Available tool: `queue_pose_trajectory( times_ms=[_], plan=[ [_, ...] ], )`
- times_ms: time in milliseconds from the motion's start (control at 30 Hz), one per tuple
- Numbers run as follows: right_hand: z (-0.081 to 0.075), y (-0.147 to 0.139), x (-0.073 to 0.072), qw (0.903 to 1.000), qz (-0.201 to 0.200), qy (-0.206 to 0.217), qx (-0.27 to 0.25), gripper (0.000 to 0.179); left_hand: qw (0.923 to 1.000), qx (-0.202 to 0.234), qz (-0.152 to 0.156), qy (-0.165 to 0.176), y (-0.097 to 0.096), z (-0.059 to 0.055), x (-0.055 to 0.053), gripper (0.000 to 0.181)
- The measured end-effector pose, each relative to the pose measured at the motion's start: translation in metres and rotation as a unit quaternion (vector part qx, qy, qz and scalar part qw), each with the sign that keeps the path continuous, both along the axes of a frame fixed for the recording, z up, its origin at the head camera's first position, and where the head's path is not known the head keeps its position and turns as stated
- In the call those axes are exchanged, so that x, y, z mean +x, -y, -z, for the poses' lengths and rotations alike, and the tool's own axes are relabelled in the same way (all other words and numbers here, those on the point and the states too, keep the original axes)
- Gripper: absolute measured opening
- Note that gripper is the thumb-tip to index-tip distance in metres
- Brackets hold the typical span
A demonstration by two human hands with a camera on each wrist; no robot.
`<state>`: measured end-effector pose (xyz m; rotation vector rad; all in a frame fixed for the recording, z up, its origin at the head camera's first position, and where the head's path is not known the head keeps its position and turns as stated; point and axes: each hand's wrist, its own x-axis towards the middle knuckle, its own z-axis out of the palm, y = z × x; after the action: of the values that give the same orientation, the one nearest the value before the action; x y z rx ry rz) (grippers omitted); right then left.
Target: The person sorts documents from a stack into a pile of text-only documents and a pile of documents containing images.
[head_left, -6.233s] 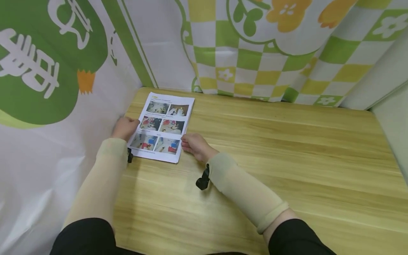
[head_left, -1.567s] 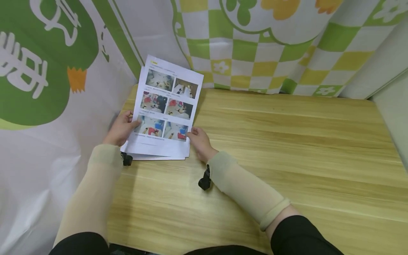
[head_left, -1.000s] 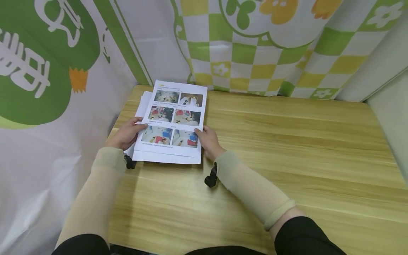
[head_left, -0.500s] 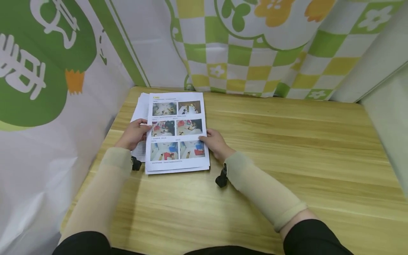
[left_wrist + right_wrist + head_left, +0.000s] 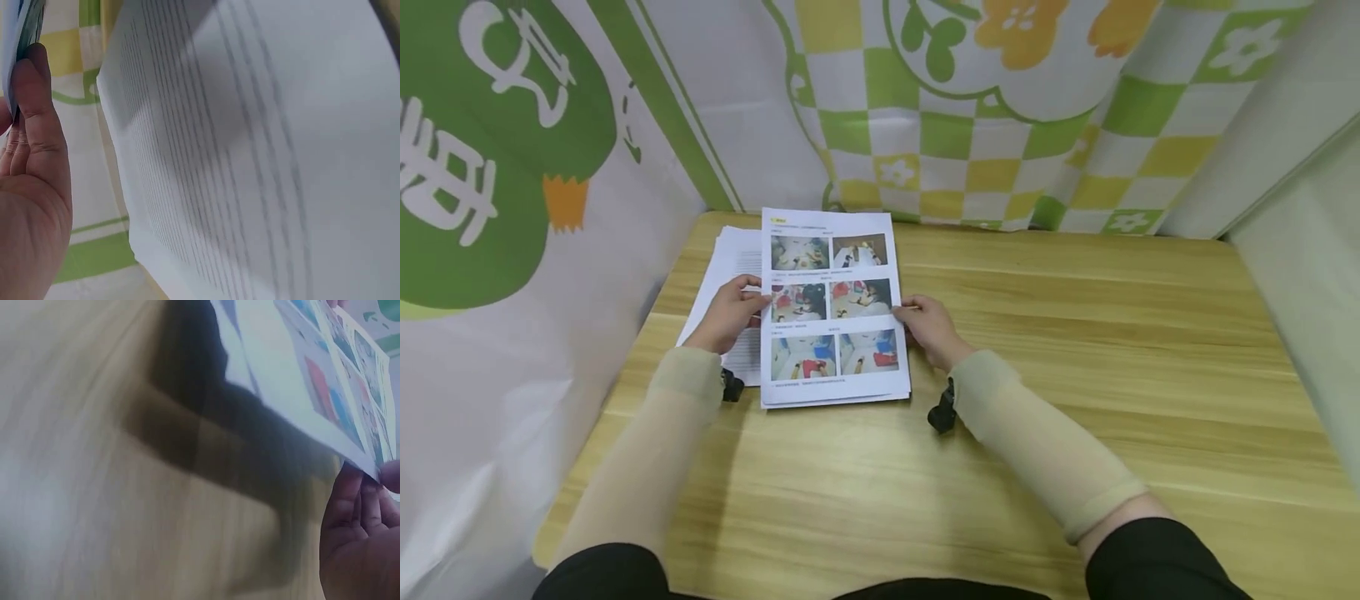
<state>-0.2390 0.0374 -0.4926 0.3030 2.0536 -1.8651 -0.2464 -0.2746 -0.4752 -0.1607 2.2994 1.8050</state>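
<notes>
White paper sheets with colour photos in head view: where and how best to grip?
Likely both long side edges of the white photo-printed paper sheets, around mid-height, one hand from each side. They are thin, flat and wide, and their right edge stands clear of the light wooden table, leaving finger room. The left hand and right hand pinch there.

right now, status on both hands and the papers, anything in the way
Left hand, right hand: each pinching one side of photo-topped stack. Stack raised off table. Text pages beneath left hand; nothing seen blocking.
</notes>
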Motion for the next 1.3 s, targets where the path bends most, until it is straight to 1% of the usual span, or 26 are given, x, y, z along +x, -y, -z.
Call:
queue_pose_trajectory(
  times_ms=[67,167,300,333,433,533,600,667,767,867,1000,1100,1300],
  plan=[
    [-0.001,-0.008,-0.001,1.0,0.004,0.005,-0.004,0.026,1.0,0.004,0.007,0.0,-0.007,0.001,-0.002,0.025],
    [-0.002,-0.019,-0.001,0.9999,0.008,0.01,0.006,0.025,0.9999,0.008,0.012,0.004,-0.017,0.002,-0.005,0.024],
    [-0.004,-0.035,-0.002,0.9999,0.01,0.005,0.008,0.022,0.9997,0.013,0.019,0.008,-0.03,0.003,-0.009,0.023],
    [-0.005,-0.038,-0.001,0.9999,0.011,0.0,0.0,0.021,0.9996,0.015,0.02,0.01,-0.032,0.003,-0.009,0.023],
    [-0.006,-0.047,0.0,0.9999,0.01,-0.008,-0.002,0.022,0.9994,0.014,0.028,0.012,-0.038,0.003,-0.009,0.026],
    [-0.007,-0.055,0.0,0.9999,0.009,-0.004,-0.001,0.022,0.9991,0.011,0.036,0.018,-0.045,0.002,-0.01,0.03],
    [-0.007,-0.061,-0.002,1.0,0.005,0.003,0.005,0.023,0.9988,0.006,0.044,0.02,-0.049,0.001,-0.011,0.033],
    [-0.009,-0.067,-0.002,1.0,-0.001,0.008,0.001,0.022,0.9985,0.001,0.05,0.024,-0.052,0.0,-0.012,0.034],
    [-0.012,-0.077,-0.001,0.9999,-0.01,0.012,-0.001,0.022,0.998,0.004,0.056,0.031,-0.058,-0.002,-0.013,0.036],
    [-0.015,-0.088,0.0,0.9996,-0.016,0.019,0.009,0.025,0.9973,0.017,0.059,0.039,-0.065,-0.001,-0.016,0.036],
    [-0.016,-0.102,0.002,0.9987,-0.026,0.026,0.036,0.031,0.9969,0.022,0.067,0.037,-0.078,0.003,-0.018,0.035],
    [-0.014,-0.112,0.004,0.9979,-0.024,0.031,0.051,0.032,0.9968,0.017,0.071,0.033,-0.09,0.005,-0.019,0.034],
    [-0.01,-0.13,0.008,0.9977,-0.013,0.027,0.061,0.035,0.9963,0.022,0.073,0.04,-0.109,0.01,-0.025,0.034]
  ],
)
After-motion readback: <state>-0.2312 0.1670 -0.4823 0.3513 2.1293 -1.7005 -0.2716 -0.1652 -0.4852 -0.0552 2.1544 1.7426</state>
